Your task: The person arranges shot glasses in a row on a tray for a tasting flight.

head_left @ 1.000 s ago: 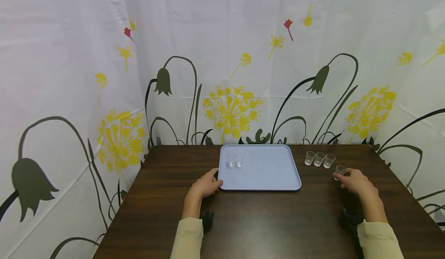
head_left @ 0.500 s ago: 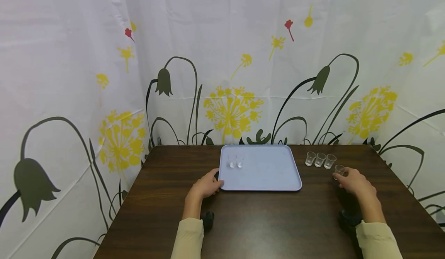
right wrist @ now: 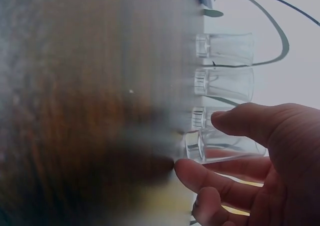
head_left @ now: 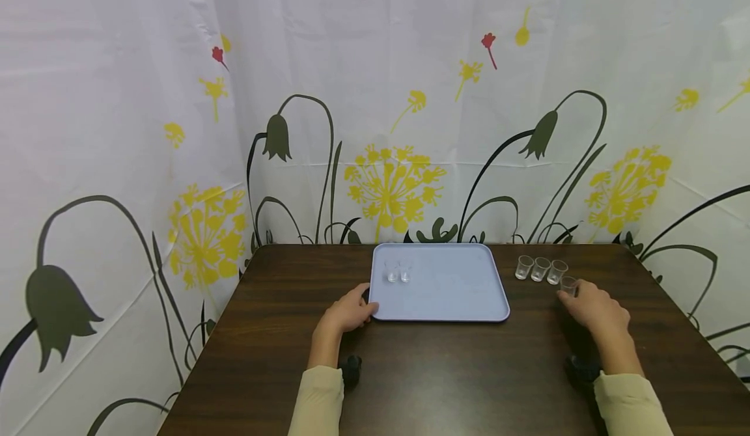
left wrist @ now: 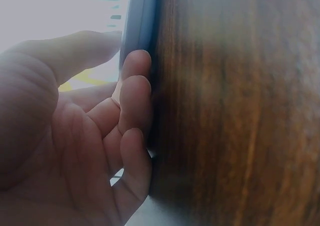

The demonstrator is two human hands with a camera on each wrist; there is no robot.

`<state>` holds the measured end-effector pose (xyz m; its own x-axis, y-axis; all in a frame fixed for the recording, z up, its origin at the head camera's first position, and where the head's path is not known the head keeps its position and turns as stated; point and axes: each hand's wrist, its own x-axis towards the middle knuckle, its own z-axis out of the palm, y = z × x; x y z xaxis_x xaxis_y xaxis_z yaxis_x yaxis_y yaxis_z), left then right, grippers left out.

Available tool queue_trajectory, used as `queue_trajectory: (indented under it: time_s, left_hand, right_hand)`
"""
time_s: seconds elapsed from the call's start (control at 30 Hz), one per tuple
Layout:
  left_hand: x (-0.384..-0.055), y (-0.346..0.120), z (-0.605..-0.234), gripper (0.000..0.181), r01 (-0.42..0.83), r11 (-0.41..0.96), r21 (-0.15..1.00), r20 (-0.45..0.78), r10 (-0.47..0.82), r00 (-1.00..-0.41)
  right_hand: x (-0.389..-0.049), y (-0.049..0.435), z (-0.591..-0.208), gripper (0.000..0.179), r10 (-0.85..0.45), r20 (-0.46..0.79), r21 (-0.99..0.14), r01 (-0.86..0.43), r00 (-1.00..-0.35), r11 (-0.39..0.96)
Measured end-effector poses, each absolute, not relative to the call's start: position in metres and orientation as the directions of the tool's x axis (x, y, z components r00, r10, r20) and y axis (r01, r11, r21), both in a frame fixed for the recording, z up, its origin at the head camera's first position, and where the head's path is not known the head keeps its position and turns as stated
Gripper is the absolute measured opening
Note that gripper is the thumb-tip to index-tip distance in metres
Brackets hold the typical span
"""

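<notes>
My left hand point(head_left: 349, 309) grips the near left corner of a pale blue tray point(head_left: 451, 289). In the left wrist view the thumb lies over the tray's edge point(left wrist: 140, 23) and the curled fingers sit against its lower side. Two small clear shot glasses point(head_left: 398, 272) stand at the tray's left part. At the right, my right hand point(head_left: 596, 307) pinches another clear shot glass point(right wrist: 225, 147) between thumb and fingers, its base close to the tabletop. This glass is beside the end of a row of three upright shot glasses point(head_left: 540, 269), overlapping the nearest one in the right wrist view.
A dark wooden table point(head_left: 445, 371) carries everything, its far edge against a white curtain point(head_left: 375, 52) printed with flowers. Bare tabletop separates the tray from the row of glasses.
My right hand has shifted slightly left and away from me, bringing its shot glass closer to the row. The left hand keeps its grip on the tray, which stays in place.
</notes>
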<state>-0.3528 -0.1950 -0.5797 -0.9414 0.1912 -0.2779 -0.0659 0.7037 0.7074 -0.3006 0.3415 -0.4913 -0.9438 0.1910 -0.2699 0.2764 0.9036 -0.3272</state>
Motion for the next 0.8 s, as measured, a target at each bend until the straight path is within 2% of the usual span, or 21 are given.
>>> queue_trajectory:
  time_s: [0.43, 0.8]
  left_hand:
    - [-0.333, -0.187, -0.553, 0.073, -0.036, 0.716, 0.698, -0.263, 0.210, -0.942]
    - [-0.309, -0.180, -0.513, 0.067, -0.040, 0.680, 0.732, -0.263, 0.227, -0.938]
  right_hand:
    - [-0.305, 0.329, -0.499, 0.056, 0.157, -0.188, -0.286, 0.207, -0.970, 0.936]
    - [-0.303, 0.331, -0.497, 0.055, 0.182, -0.138, -0.313, 0.217, -0.974, 0.925]
